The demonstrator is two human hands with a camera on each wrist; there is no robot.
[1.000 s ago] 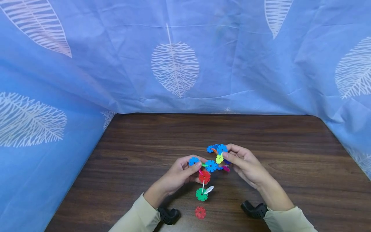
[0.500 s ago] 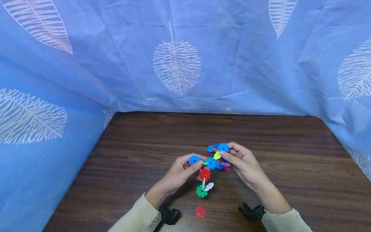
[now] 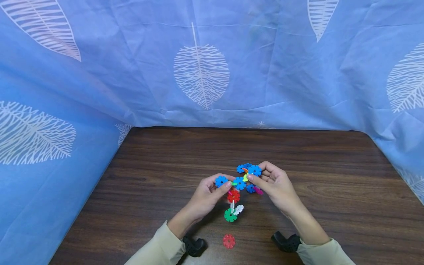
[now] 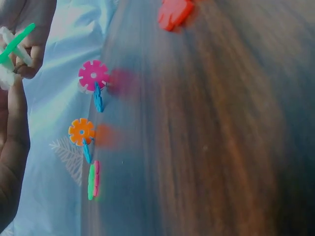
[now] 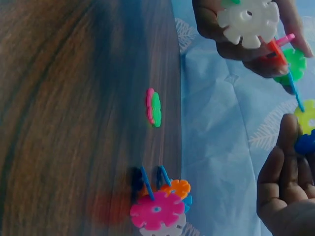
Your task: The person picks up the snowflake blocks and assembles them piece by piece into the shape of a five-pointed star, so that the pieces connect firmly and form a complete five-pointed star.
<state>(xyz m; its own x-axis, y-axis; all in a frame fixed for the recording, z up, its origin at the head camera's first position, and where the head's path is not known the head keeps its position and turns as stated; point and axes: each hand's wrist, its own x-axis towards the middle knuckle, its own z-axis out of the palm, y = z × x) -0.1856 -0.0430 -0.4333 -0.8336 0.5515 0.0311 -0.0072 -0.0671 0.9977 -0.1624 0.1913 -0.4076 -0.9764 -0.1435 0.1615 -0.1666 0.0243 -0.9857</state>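
Observation:
My left hand [image 3: 208, 195] pinches a joined piece of notched plastic discs near its blue disc [image 3: 221, 181]. That piece includes a second blue disc [image 3: 239, 183], a red disc [image 3: 233, 196], white discs and a green disc [image 3: 230, 215] hanging lowest. My right hand [image 3: 275, 184] holds a yellow disc [image 3: 246, 177] between thumb and fingers, with a blue disc [image 3: 255, 170] at its fingertips. In the right wrist view, an edge-on blue disc [image 5: 295, 88] from the left piece meets the yellow-green disc [image 5: 306, 115]. The right palm lies partly out of that view.
A loose red disc [image 3: 229, 241] lies flat on the brown table [image 3: 149, 206]. Beyond the hands stand a pink disc [image 4: 93, 75] and an orange disc [image 4: 81, 132], each joined to blue, and a pink-and-green pair [image 5: 153, 107]. A blue leaf-patterned cloth [image 3: 149, 73] hangs behind.
The right thumb and the yellow disc have shifted left, up to the second blue disc of the left piece. The left piece has risen slightly in view, its green disc now farther from the loose red one.

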